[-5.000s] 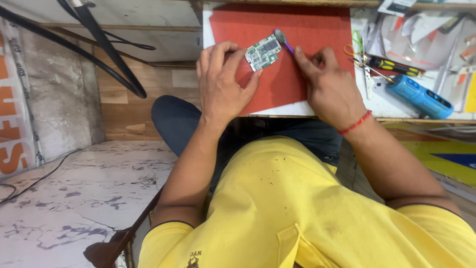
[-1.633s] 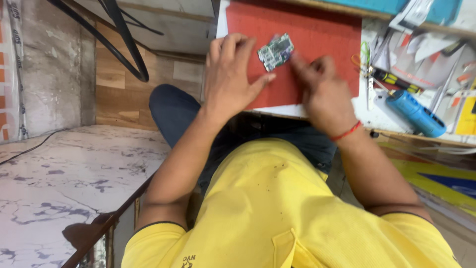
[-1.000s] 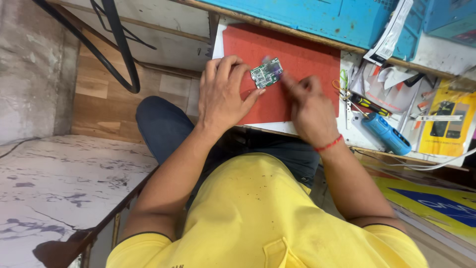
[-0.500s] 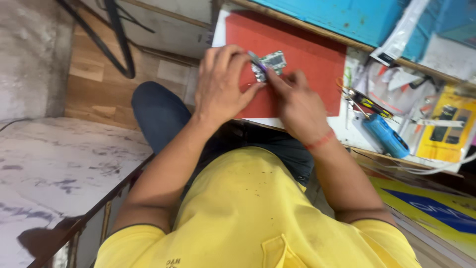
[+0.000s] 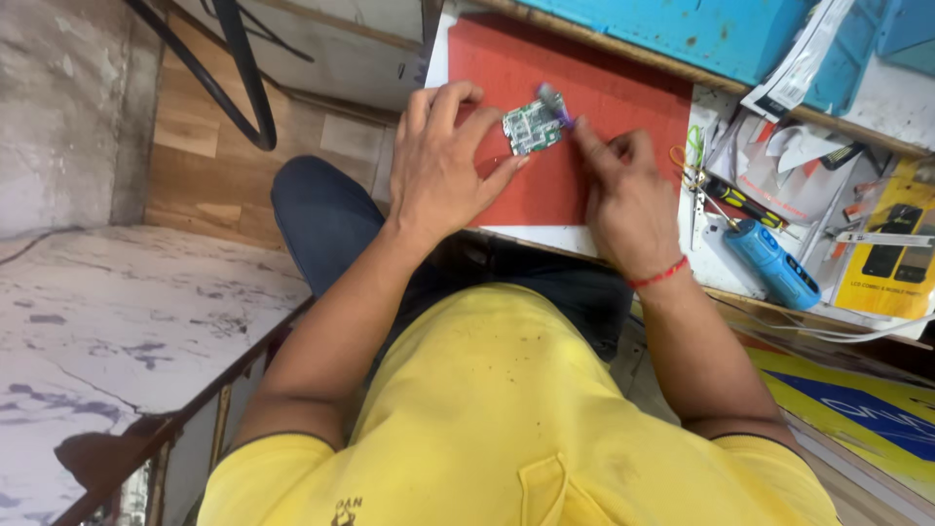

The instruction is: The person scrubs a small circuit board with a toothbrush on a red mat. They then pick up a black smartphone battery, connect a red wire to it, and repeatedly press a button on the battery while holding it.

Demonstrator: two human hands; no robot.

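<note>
A small green circuit board (image 5: 532,127) lies on a red work mat (image 5: 623,88) on the bench. My left hand (image 5: 443,166) rests flat on the mat and pins the board's left edge with its fingertips. My right hand (image 5: 618,190) grips a thin purple-handled tool (image 5: 557,105) whose tip touches the board's right edge. A red thread bracelet is on my right wrist.
A blue cylindrical tool (image 5: 774,263), a black and yellow screwdriver (image 5: 735,200), papers and a yellow box (image 5: 891,258) crowd the bench right of the mat. A blue panel (image 5: 682,29) stands behind it. Black cables (image 5: 239,78) hang at the upper left above a marble floor.
The view has shifted and tilted. My right hand, which was close over the board half a second ago, now sits right of it with the tool tip at its edge.
</note>
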